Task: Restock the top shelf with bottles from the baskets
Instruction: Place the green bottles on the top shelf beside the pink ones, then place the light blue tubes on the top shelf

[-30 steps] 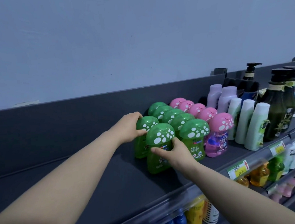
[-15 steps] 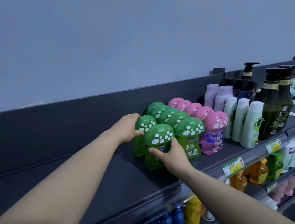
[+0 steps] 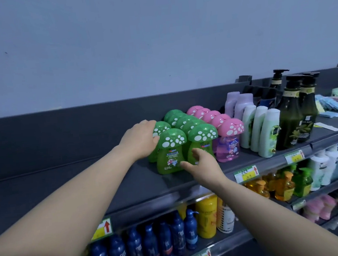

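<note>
Head view: left hand (image 3: 142, 139) curls over the rear green mushroom-capped plastic bottle (image 3: 163, 128); right hand (image 3: 202, 165) hovers open, empty, beside the front green bottle (image 3: 171, 156). Best to nudge both flush with the row.

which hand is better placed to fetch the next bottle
Right, probably: the right hand is open in front of the front green bottle, gripping nothing, while the left hand curls over the rear green bottle.

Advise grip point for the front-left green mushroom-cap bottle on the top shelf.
Pinch the front-left green bottle at its narrow body just under the cap, coming from the front: the wide cap overhangs, a green neighbour stands close on its right, and the left hand holds the rear green bottle.
</note>
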`<state>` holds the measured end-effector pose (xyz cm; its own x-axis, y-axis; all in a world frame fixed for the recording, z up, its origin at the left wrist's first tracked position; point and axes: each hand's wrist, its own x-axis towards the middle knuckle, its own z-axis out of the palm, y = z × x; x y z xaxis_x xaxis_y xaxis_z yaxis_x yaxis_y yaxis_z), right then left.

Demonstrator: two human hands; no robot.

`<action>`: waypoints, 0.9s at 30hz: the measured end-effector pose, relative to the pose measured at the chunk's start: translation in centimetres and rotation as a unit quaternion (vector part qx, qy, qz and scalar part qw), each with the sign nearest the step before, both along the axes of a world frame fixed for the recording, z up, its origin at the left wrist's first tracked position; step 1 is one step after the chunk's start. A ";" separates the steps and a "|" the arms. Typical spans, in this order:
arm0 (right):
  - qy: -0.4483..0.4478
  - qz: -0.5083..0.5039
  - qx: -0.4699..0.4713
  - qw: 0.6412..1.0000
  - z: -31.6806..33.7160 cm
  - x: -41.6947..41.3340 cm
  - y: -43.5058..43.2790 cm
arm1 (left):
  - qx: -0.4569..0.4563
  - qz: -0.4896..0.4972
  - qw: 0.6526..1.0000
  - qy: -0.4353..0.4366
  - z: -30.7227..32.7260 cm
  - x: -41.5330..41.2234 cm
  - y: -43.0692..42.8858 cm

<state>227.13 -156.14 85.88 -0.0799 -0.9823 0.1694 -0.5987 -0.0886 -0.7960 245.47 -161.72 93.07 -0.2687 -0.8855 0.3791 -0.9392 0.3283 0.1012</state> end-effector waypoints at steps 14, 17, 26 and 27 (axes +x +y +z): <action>0.231 0.001 0.088 0.969 -12.2 -15.8 14.4 | 0.085 -0.111 0.990 -0.014 -14.1 -14.4 15.1; 0.228 -0.006 0.147 0.962 -17.6 -18.8 17.4 | 0.150 -0.133 0.979 -0.031 -20.1 -17.0 16.8; 0.179 -0.035 0.302 0.936 -33.2 -24.3 24.3 | 0.345 -0.188 0.917 -0.076 -39.6 -22.8 20.5; 0.176 -0.038 0.317 0.931 -34.8 -24.7 25.0 | 0.371 -0.194 0.904 -0.085 -42.0 -23.4 21.1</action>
<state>202.45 -131.13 51.11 -0.2019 -0.8873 -0.4146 -0.8184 0.3854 -0.4263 222.12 -140.66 51.05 -0.6121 -0.7057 -0.3569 -0.7906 0.5370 0.2942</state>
